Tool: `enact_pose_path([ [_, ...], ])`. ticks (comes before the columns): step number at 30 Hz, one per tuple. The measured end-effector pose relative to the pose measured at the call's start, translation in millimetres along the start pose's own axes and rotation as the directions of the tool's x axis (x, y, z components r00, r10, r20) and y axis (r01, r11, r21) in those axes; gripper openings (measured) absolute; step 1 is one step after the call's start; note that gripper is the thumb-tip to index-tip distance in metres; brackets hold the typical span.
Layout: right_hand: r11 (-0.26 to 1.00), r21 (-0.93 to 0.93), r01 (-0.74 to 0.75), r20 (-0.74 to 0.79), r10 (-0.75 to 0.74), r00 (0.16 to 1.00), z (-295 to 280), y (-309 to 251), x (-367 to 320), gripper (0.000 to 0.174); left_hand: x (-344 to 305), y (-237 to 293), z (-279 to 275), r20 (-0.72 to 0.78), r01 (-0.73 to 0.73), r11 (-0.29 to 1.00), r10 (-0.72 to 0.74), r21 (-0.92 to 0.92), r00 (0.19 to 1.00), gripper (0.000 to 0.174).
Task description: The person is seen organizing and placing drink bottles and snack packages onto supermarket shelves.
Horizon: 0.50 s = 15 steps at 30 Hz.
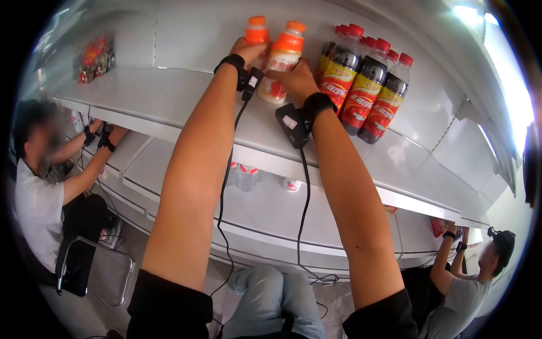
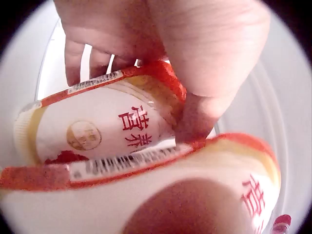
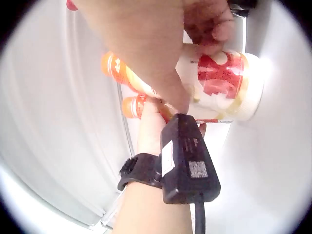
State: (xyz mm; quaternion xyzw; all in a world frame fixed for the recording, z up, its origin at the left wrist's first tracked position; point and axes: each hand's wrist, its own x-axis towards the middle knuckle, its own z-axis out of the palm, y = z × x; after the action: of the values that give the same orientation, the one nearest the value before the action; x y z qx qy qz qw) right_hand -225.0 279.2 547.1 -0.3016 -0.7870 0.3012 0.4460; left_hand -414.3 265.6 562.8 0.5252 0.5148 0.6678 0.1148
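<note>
Two white bottles with orange caps stand side by side on the upper shelf in the head view. My left hand (image 1: 247, 52) (image 2: 161, 34) grips the left bottle (image 1: 257, 35) (image 2: 102, 117), fingers behind it and thumb at its near side. The right bottle (image 1: 285, 53) (image 2: 219, 170) (image 3: 222, 80) tilts slightly, its cap to the right. My right hand (image 1: 298, 80) (image 3: 151, 44) holds it round the middle, and the thumb shows across its label in the left wrist view. The left bottle's lower part is hidden behind my left wrist and its camera.
Several dark cola bottles (image 1: 361, 93) with red caps stand grouped just right of my right hand. A red packet (image 1: 96, 59) lies far left on the shelf (image 1: 169, 90). Clear bottles (image 1: 246, 176) are on the level below. People work at both sides; cables hang from my wrists.
</note>
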Motion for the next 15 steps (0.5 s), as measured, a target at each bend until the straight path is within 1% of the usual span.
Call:
enact_pose_path([
  [2,0.993,0.117,0.003,0.054,-0.009,0.999,1,1,-2,0.07,-3,5,1,0.042,0.074,0.997,-0.074,0.004,0.996,0.038],
  [3,0.989,0.149,0.001,0.058,-0.009,0.998,1,-2,-5,0.07,-7,9,0,0.061,0.109,0.994,-0.109,0.01,0.992,0.038],
  [4,0.983,0.181,-0.002,0.061,-0.009,0.998,1,-5,-9,0.07,-12,13,-2,0.109,0.07,0.993,-0.081,0.099,0.991,0.042],
  [5,0.977,0.214,-0.002,0.064,-0.012,0.998,0,-9,-12,0.07,-18,17,-2,0.103,0.07,0.995,-0.077,0.072,0.992,0.041],
  [6,0.982,0.185,0.046,0.035,-0.053,0.998,2,-6,-11,0.069,-23,17,0,0.098,0.067,0.997,-0.071,0.043,0.993,0.041],
  [7,0.982,0.183,0.034,0.023,-0.039,0.999,3,-4,-11,0.073,-22,15,3,0.093,0.061,0.998,-0.062,0.014,0.994,0.04],
  [8,0.983,0.183,0.025,0.008,-0.027,1.0,4,-2,-10,0.077,-8,-7,9,0.077,-0.008,0.994,0.016,-0.105,0.997,0.039],
  [9,0.983,0.184,0.019,-0.008,-0.018,1.0,4,-1,-10,0.08,-8,-2,8,0.079,0.052,0.99,-0.042,-0.132,0.996,0.032],
  [10,0.983,0.174,0.057,-0.033,-0.052,0.998,4,2,-10,0.081,-17,11,6,0.057,0.067,0.996,-0.064,-0.06,0.996,0.032],
  [11,0.988,0.145,0.049,-0.03,-0.045,0.999,4,4,-7,0.083,-28,22,5,0.031,0.087,0.996,-0.087,0.014,0.996,0.033],
  [12,0.975,0.193,0.107,-0.055,-0.098,0.994,9,16,2,0.081,-37,30,3,-0.002,0.078,0.997,-0.078,0.011,0.997,0.033],
  [13,0.958,0.238,0.163,-0.078,-0.148,0.986,10,13,3,0.079,-46,36,0,-0.038,0.072,0.997,-0.072,0.007,0.997,0.034],
  [14,0.959,0.242,0.149,-0.096,-0.129,0.987,8,10,4,0.076,-54,42,-3,-0.073,0.065,0.998,-0.065,0.005,0.995,0.035],
  [15,0.959,0.25,0.131,-0.114,-0.105,0.988,2,-4,-6,0.074,-63,50,-8,-0.08,0.059,0.997,-0.063,-0.055,0.995,0.038],
])
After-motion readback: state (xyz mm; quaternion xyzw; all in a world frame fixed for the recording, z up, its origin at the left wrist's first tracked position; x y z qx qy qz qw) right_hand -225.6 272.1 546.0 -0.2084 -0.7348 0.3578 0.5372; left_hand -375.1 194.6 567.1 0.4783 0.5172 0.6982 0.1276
